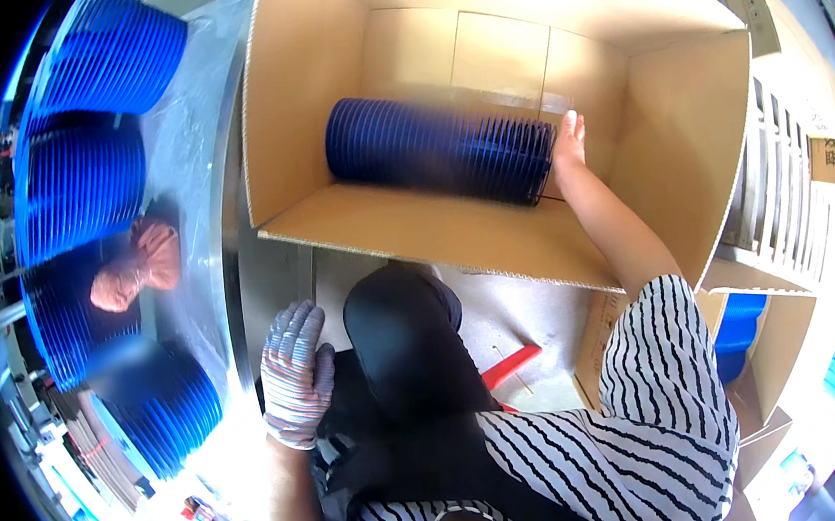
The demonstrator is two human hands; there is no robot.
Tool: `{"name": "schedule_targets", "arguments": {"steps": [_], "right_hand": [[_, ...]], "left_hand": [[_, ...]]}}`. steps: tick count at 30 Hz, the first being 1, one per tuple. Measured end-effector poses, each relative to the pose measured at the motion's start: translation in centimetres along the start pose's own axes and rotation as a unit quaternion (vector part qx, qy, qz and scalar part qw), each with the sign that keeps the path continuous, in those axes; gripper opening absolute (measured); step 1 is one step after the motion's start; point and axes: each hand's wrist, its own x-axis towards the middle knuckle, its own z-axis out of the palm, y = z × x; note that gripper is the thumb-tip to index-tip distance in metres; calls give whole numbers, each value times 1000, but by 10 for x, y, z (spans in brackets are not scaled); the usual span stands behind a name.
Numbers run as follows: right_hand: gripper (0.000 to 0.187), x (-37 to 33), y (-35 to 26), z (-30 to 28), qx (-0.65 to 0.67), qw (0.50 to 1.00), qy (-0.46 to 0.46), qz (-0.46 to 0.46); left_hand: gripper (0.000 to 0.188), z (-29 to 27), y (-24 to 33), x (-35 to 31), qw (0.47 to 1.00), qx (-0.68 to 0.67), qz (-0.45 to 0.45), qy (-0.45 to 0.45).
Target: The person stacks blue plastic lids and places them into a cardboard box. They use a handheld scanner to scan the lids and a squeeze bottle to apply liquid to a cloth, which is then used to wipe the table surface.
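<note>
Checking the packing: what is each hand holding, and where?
The right hand presses the end of the blue stack in the box. The gloved left hand holds nothing.

So the left hand (295,373) has a knit work glove on, pale grey with thin reddish and blue stripes. The right hand (569,138) is bare. Top is short-sleeved, white with wavy black stripes, and there's a black apron down the front toward 6 o'clock.
</note>
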Motion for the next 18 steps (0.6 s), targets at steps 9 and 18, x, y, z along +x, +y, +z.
{"name": "schedule_targets", "arguments": {"steps": [9, 18], "right_hand": [[84, 57, -14, -82, 251, 920, -282, 103], [94, 93, -3, -38, -159, 925, -320, 125]], "left_hand": [[42, -34, 29, -46, 998, -68, -14, 8], [42, -37, 36, -85, 995, -23, -77, 66]]}}
